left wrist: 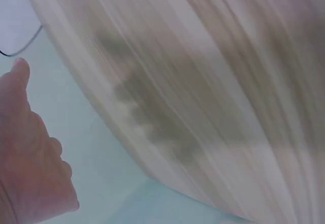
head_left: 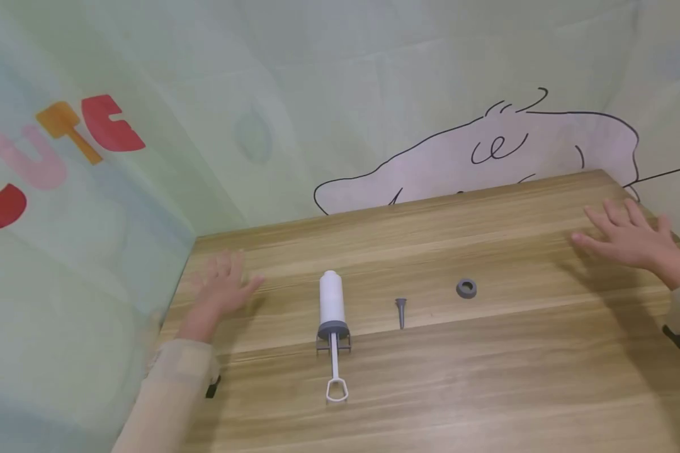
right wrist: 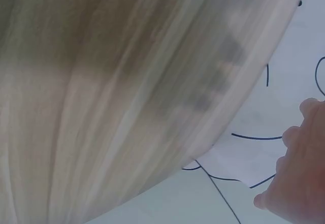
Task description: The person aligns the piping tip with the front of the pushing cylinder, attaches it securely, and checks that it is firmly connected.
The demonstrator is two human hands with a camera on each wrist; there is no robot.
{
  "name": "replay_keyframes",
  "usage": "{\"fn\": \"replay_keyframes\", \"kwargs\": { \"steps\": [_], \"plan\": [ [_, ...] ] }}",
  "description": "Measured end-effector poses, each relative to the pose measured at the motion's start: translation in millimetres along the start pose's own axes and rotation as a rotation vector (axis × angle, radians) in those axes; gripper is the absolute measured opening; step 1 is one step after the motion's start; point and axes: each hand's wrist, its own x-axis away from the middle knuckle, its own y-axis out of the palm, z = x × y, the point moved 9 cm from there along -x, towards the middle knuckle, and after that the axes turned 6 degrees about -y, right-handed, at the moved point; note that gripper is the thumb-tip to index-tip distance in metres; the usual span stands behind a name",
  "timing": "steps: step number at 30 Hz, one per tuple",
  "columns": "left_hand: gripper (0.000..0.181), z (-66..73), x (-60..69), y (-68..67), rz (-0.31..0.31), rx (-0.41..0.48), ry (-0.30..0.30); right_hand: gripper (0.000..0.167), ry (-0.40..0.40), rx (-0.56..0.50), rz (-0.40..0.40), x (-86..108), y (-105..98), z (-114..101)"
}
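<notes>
A white syringe-like tube [head_left: 332,302] lies on the wooden table, its grey collar and white loop-ended plunger pointing toward me. To its right are a small grey tapered nozzle [head_left: 401,312] and, farther right, a grey ring [head_left: 466,288]. My left hand [head_left: 222,290] hovers over the table's left side, fingers spread, slightly blurred and holding nothing. Over the far right side my right hand [head_left: 629,239] is also spread and bare. Both hands are apart from the three items. Each wrist view shows only its own hand, the left hand [left wrist: 35,158] and the right hand [right wrist: 302,168], near the table edge.
The wood-grain table [head_left: 459,390] ends at the back and left against a pale printed cloth [head_left: 249,82] with letters and a cartoon outline. Shadows of my hands fall on the tabletop. A small black piece [head_left: 679,337] shows under the right sleeve.
</notes>
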Motion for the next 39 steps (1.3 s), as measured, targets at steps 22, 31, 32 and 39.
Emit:
{"fn": "replay_keyframes", "kwargs": {
  "steps": [22, 31, 32, 39],
  "plan": [
    [0.077, 113.9, 1.3, -1.9, 0.108, -0.109, 0.224, 0.082, -0.174, 0.025, 0.118, -6.2, -14.7, -80.6],
    [0.076, 159.2, 7.8, 4.1, 0.124, -0.153, 0.344, 0.086, -0.340, 0.026, 0.211, -7.8, -18.5, -131.2],
    [0.075, 163.7, 8.2, 5.2, 0.125, -0.157, 0.360, 0.086, -0.356, 0.019, 0.219, -7.9, -17.9, -134.8],
    [0.072, 193.6, 12.1, 12.4, 0.124, -0.158, 0.452, 0.083, -0.484, -0.089, 0.254, -9.5, -9.8, -156.8]
  ]
}}
